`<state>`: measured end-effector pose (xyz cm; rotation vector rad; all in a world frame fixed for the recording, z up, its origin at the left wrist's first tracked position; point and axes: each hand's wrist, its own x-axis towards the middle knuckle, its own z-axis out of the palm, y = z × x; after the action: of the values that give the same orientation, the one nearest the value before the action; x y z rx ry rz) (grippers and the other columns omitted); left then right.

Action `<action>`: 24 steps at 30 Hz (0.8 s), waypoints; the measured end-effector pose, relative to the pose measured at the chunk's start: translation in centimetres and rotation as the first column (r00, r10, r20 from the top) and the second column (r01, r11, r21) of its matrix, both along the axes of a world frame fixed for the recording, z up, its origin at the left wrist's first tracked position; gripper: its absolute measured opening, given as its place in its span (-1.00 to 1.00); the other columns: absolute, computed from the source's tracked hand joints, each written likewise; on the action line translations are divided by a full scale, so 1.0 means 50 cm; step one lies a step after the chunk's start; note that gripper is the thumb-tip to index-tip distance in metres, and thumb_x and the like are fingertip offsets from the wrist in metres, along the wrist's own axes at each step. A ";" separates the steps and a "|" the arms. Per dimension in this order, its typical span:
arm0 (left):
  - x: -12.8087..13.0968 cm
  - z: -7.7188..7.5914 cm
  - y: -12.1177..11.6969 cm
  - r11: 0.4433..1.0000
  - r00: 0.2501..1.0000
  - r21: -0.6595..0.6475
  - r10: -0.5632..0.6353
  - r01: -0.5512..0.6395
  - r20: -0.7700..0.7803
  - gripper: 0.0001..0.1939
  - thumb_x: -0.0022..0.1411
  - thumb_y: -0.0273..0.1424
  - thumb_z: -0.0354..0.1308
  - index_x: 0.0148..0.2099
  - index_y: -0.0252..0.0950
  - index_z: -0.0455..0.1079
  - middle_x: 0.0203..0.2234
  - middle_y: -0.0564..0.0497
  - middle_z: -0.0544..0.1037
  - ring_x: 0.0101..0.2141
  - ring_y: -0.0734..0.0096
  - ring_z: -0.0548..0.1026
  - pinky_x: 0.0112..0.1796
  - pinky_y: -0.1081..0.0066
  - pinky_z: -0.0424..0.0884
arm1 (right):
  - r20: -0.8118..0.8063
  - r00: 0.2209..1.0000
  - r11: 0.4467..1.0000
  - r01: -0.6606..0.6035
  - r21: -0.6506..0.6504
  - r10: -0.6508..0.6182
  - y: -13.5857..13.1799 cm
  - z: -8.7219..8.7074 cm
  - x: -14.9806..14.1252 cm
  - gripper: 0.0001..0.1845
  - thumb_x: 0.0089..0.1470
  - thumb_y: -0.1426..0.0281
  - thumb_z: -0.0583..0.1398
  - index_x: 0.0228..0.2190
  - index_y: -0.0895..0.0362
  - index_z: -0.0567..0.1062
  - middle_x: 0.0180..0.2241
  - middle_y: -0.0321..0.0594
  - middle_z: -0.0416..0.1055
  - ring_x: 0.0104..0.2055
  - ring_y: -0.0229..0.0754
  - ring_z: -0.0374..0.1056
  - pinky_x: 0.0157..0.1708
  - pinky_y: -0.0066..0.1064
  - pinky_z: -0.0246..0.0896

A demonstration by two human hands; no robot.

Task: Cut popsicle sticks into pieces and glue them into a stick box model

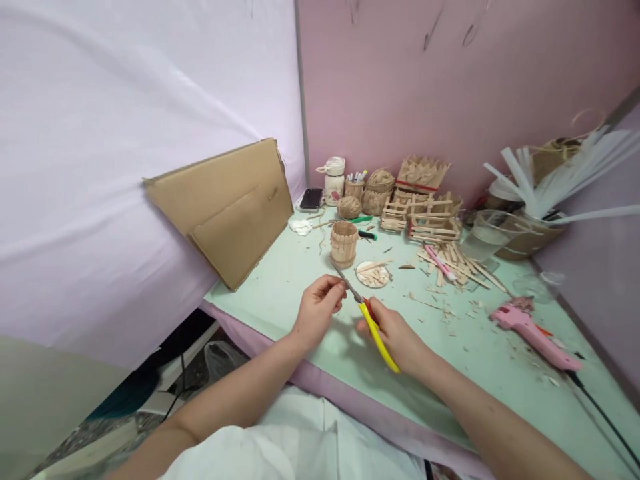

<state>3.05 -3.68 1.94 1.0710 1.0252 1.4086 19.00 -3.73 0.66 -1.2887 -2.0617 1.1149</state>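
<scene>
My right hand [393,330] is closed round the yellow and red handles of a pair of scissors [379,340], whose blades point up and to the left. Close to the blades, my left hand [321,307] is closed in a pinch; whatever lies between its fingertips is too small to make out. Just beyond the scissor tips stands a small barrel-shaped cup [344,245] made of wooden strips. To its right lies a round white disc [373,283] with short bits of wooden stick on it.
Cardboard sheets [240,220] lean at the left. Twine balls [349,207], a white bottle [334,181] and stick-built crates [434,220] line the back. Loose wooden sticks [470,263], a clear plastic cup [487,235] and a pink glue gun [537,337] with a cord are on the right.
</scene>
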 end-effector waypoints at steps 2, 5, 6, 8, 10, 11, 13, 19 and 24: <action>-0.004 0.000 0.002 1.000 1.000 -0.008 -0.008 0.008 0.004 -0.79 0.06 -0.26 0.14 -0.45 -0.31 0.30 -0.60 0.13 0.32 -0.62 0.65 0.17 -0.56 0.53 0.08 | -0.010 1.000 1.000 -0.011 0.008 0.011 0.001 0.005 0.003 -0.71 0.04 0.17 0.06 -0.51 0.05 0.08 -0.58 -0.43 0.13 -0.54 -0.30 0.04 -0.54 -0.46 -0.05; -0.012 0.003 0.005 1.000 1.000 -0.016 -0.002 0.002 -0.007 -0.79 0.05 -0.26 0.16 -0.42 -0.32 0.33 -0.59 0.12 0.33 -0.61 0.65 0.18 -0.57 0.53 0.06 | -0.016 1.000 1.000 -0.006 0.020 0.006 0.000 0.018 0.009 -0.71 0.07 0.17 0.02 -0.52 0.06 0.08 -0.57 -0.42 0.09 -0.53 -0.31 0.01 -0.54 -0.46 -0.04; -0.015 0.003 0.006 1.000 1.000 -0.015 -0.001 0.001 -0.009 -0.79 0.04 -0.26 0.16 -0.42 -0.32 0.33 -0.59 0.11 0.33 -0.61 0.65 0.18 -0.57 0.53 0.06 | -0.008 1.000 1.000 -0.002 0.023 0.002 -0.001 0.022 0.010 -0.72 0.07 0.17 0.01 -0.52 0.06 0.08 -0.57 -0.42 0.10 -0.53 -0.31 0.01 -0.54 -0.46 -0.04; -0.019 0.004 0.007 1.000 1.000 -0.011 -0.006 0.006 -0.014 -0.80 0.04 -0.27 0.16 -0.42 -0.32 0.33 -0.58 0.11 0.33 -0.60 0.64 0.18 -0.57 0.53 0.06 | 0.030 1.000 1.000 -0.001 0.028 0.000 -0.002 0.026 0.011 -0.73 0.05 0.18 0.03 -0.51 0.06 0.09 -0.57 -0.42 0.12 -0.53 -0.30 0.02 -0.54 -0.46 -0.04; -0.021 0.002 0.007 1.000 0.999 -0.006 -0.014 0.014 -0.029 -0.82 0.05 -0.28 0.15 -0.42 -0.31 0.33 -0.58 0.11 0.34 -0.60 0.64 0.19 -0.57 0.53 0.07 | 0.082 0.997 1.000 -0.006 0.029 0.003 -0.003 0.026 0.010 -0.73 0.01 0.19 0.07 -0.49 0.05 0.08 -0.56 -0.43 0.14 -0.53 -0.30 0.03 -0.54 -0.46 -0.05; -0.021 0.001 0.008 1.000 0.999 -0.001 -0.019 0.019 -0.038 -0.83 0.05 -0.30 0.14 -0.42 -0.31 0.33 -0.58 0.11 0.35 -0.60 0.64 0.19 -0.56 0.53 0.08 | 0.110 0.994 1.000 -0.005 0.027 0.002 -0.003 0.026 0.009 -0.72 -0.01 0.19 0.09 -0.49 0.04 0.07 -0.56 -0.43 0.14 -0.53 -0.29 0.04 -0.54 -0.46 -0.07; -0.022 -0.004 0.008 1.000 0.998 0.014 -0.024 0.025 -0.057 -0.87 0.05 -0.34 0.12 -0.42 -0.31 0.34 -0.57 0.11 0.36 -0.59 0.63 0.20 -0.56 0.53 0.10 | 0.161 0.987 1.000 0.000 0.019 -0.003 -0.004 0.026 0.007 -0.71 -0.02 0.20 0.10 -0.49 0.04 0.06 -0.57 -0.44 0.15 -0.55 -0.29 0.04 -0.55 -0.46 -0.10; -0.026 -0.014 0.010 0.999 0.993 0.045 -0.016 0.021 -0.113 -0.92 0.04 -0.40 0.08 -0.43 -0.30 0.35 -0.60 0.13 0.34 -0.59 0.61 0.20 -0.53 0.51 0.12 | 0.226 0.974 0.999 -0.004 0.045 -0.007 -0.005 0.032 0.005 -0.68 -0.05 0.19 0.14 -0.47 0.03 0.06 -0.54 -0.42 0.18 -0.55 -0.28 0.06 -0.56 -0.46 -0.14; -0.030 -0.016 0.009 0.997 0.988 0.071 -0.023 0.034 -0.152 -0.93 0.04 -0.43 0.06 -0.42 -0.31 0.36 -0.60 0.13 0.34 -0.57 0.60 0.20 -0.52 0.51 0.14 | 0.239 0.971 0.998 -0.010 0.065 -0.006 -0.004 0.026 0.006 -0.66 -0.04 0.13 0.14 -0.46 0.04 0.10 -0.53 -0.39 0.22 -0.56 -0.29 0.07 -0.57 -0.47 -0.15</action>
<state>1.55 -3.22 1.14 1.2572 1.0691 1.3668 19.31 -3.95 1.97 -1.4490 -2.2526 0.9213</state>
